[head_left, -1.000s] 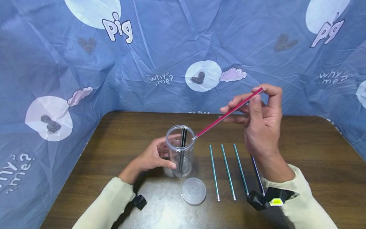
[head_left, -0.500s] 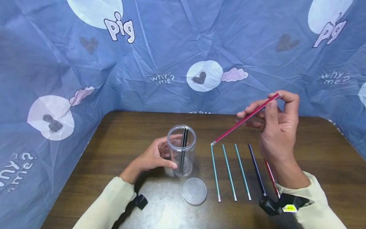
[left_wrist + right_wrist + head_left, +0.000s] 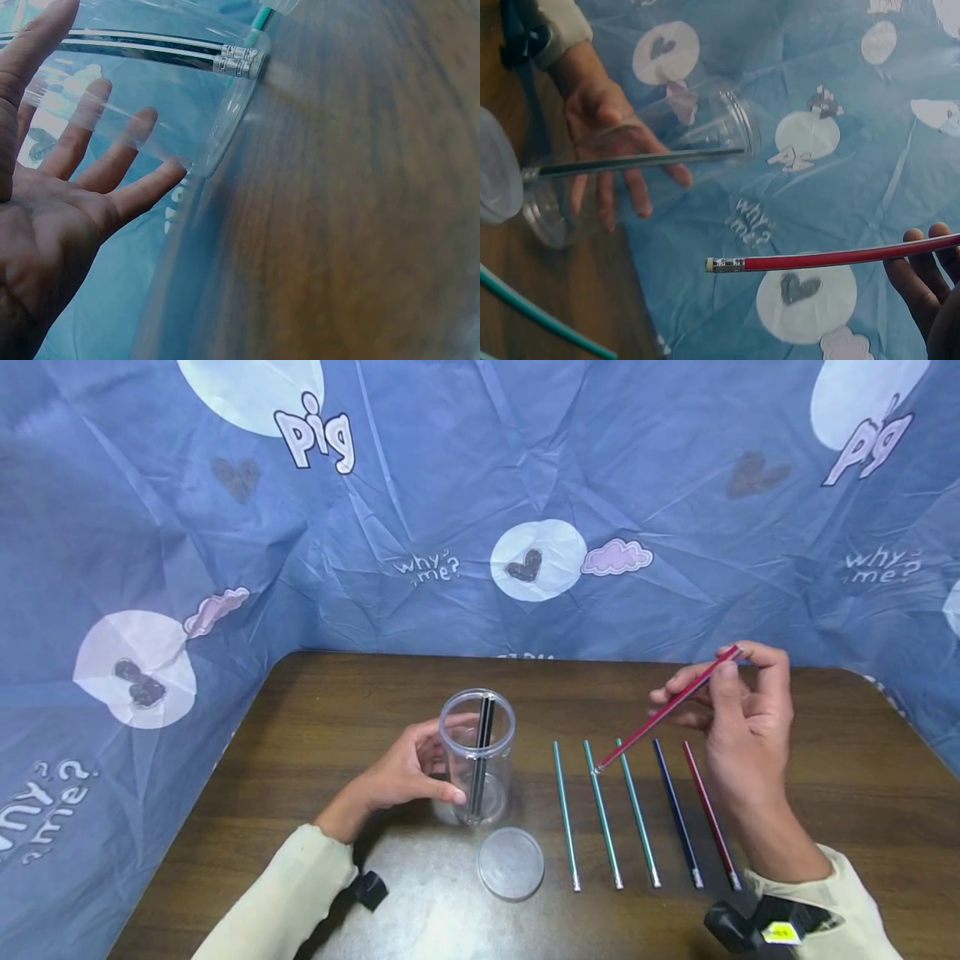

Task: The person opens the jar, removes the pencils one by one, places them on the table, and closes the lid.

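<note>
My left hand (image 3: 408, 768) holds a clear plastic jar (image 3: 499, 781), thumb in front and fingers behind. Inside the upright jar two black pencils (image 3: 480, 760) lean together, their eraser ends at the bottom in the left wrist view (image 3: 150, 51). Between thumb and fingertips, my right hand (image 3: 750, 727) pinches a red pencil (image 3: 663, 712) near its upper end. That pencil slants down to the left, its eraser end lowest, above the row of pencils on the table. Just in front of the jar lies a round clear lid (image 3: 512, 864).
To the right of the jar, three teal pencils (image 3: 602, 822), a dark blue pencil (image 3: 678, 814) and a darker red pencil (image 3: 711, 814) lie in a row on the wooden table (image 3: 315, 710). A blue printed cloth (image 3: 420, 485) hangs behind the table.
My right hand has moved right and then down with the red pencil, away from the jar's rim, uncovering the darker red pencil. My left hand and the jar have stayed put.
</note>
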Tool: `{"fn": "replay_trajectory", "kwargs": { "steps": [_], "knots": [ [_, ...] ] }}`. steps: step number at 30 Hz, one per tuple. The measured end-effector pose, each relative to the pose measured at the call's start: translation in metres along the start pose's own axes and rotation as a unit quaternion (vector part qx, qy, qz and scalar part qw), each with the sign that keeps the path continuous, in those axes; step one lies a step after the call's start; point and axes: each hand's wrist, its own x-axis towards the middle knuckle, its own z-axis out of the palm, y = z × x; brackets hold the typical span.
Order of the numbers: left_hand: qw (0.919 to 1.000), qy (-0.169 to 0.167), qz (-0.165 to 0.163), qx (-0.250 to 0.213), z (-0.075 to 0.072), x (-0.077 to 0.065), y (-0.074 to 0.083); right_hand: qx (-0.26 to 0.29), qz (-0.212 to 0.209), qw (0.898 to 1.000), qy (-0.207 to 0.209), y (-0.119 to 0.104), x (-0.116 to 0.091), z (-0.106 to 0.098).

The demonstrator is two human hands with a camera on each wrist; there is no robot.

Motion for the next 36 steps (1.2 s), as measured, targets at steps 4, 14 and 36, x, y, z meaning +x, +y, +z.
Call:
{"fn": "replay_trajectory", "kwargs": {
  "steps": [4, 14, 36],
  "knots": [
    [1.0000, 0.000, 0.000, -0.002, 0.001, 0.000, 0.001, -0.008, 0.009, 1.000, 0.000, -0.001, -0.001, -0.015],
    [1.0000, -0.004, -0.002, -0.006, 0.000, 0.002, -0.001, -0.080, 0.026, 0.995, 0.053, -0.006, -0.004, -0.041],
    [0.9998, -0.008, 0.011, 0.011, -0.002, 0.001, -0.004, -0.186, -0.011, 0.978, 0.098, -0.006, 0.007, -0.084]
  ]
}}
